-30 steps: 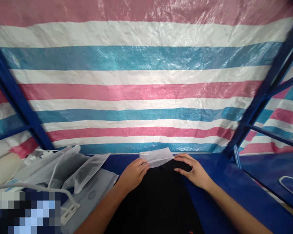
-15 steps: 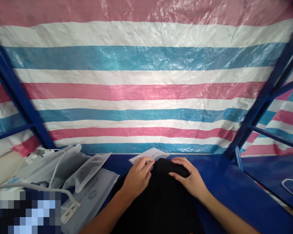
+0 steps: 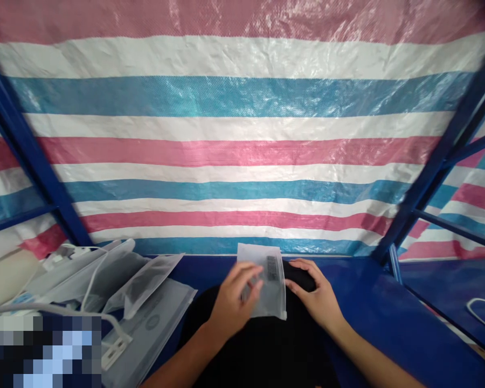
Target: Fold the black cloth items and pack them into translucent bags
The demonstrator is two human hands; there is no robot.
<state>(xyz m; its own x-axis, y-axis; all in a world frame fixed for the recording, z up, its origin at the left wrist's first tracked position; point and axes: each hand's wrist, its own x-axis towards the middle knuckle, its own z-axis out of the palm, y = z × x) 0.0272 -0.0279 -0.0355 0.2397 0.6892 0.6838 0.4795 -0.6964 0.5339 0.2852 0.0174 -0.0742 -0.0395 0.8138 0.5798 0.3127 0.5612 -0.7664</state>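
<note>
My left hand [image 3: 236, 299] is curled at the left side of a small translucent zip bag [image 3: 269, 302], gripping it with bent fingers in front. The bag stands nearly upright, its slider edge toward the right, and a dark printed label shows near its top. Behind and to the right of it is a rolled or folded black cloth item [image 3: 299, 275], partly hidden by the bag. My right hand [image 3: 321, 296] is wrapped around that black item, thumb on the near side and fingers over the far side. Both hands are above my black-clothed lap [image 3: 267, 355].
Several frosted zip bags [image 3: 149, 280] lie to the left, with a white power strip [image 3: 115, 353] and cable over them. A blue surface [image 3: 359, 302] extends right, where a white wire hanger [image 3: 483, 310] lies. Blue metal posts [image 3: 424, 178] frame a striped plastic sheet [image 3: 242, 151].
The bag, formerly tilted flat behind the hands, has been turned up to face me by my left hand. It covers the black item's left part. My right hand has barely moved.
</note>
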